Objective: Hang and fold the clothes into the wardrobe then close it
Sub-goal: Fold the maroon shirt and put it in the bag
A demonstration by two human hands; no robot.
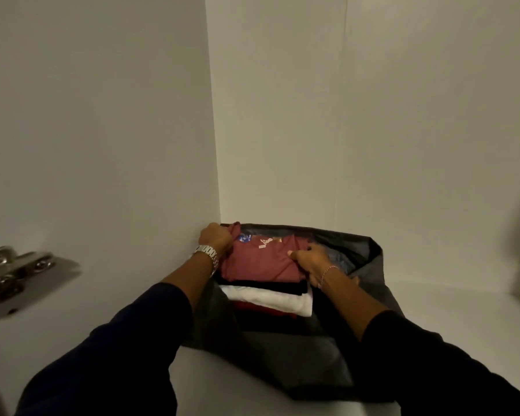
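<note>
A folded dusty-red shirt with a blue tag lies on top of a stack of folded clothes inside the wardrobe. Below it show a black layer, a white one and a darker red one. The stack sits in a dark grey fabric bin in the back left corner of the white shelf. My left hand grips the shirt's far left corner against the side wall. My right hand pinches the shirt's right edge.
The wardrobe's white side wall is on the left and its back panel is ahead. A metal door hinge sticks out at the left. Bare shelf extends to the right of the bin.
</note>
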